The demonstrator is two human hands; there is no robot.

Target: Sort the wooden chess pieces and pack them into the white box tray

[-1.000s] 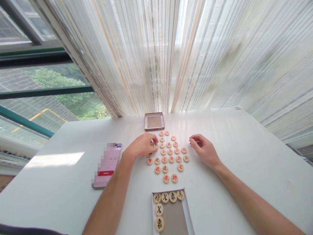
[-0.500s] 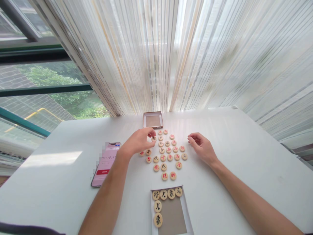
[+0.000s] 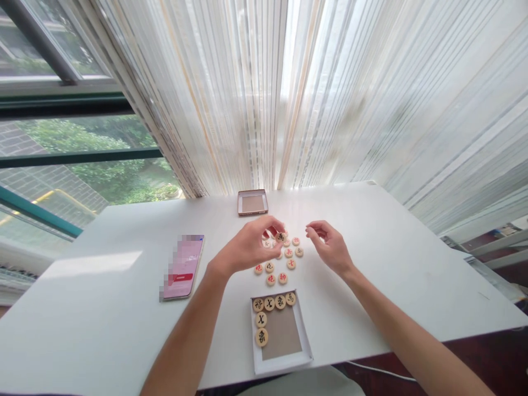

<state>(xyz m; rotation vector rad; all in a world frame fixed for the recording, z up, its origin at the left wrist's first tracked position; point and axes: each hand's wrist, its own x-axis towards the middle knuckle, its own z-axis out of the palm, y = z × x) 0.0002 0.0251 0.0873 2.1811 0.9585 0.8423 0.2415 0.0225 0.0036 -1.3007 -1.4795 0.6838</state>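
My left hand (image 3: 256, 240) pinches a round wooden Chinese chess piece (image 3: 281, 237) with a black character, held above the other pieces. Its fingers hide part of the group behind. To the right, my right hand (image 3: 328, 246) hovers with loosely curled fingers and a gap behind the thumb; nothing shows in it. Between and below the hands lie several loose pieces, red and black, among them a red piece (image 3: 282, 278). Nearer me stands an open white-walled box (image 3: 305, 335), with black pieces along its far edge and down its left side, such as a corner piece (image 3: 258, 304).
A shallow box lid (image 3: 253, 193) lies at the back by the string curtain (image 3: 231, 110). On the left is a phone (image 3: 185, 264) with a pink screen, partly pixelated. The white table's (image 3: 412, 275) front edge runs just below the box. A window is at far left.
My left hand has lifted the black-character piece and carried it right, over the group. My right hand has come slightly left. The view has shifted, showing the box's near edge.
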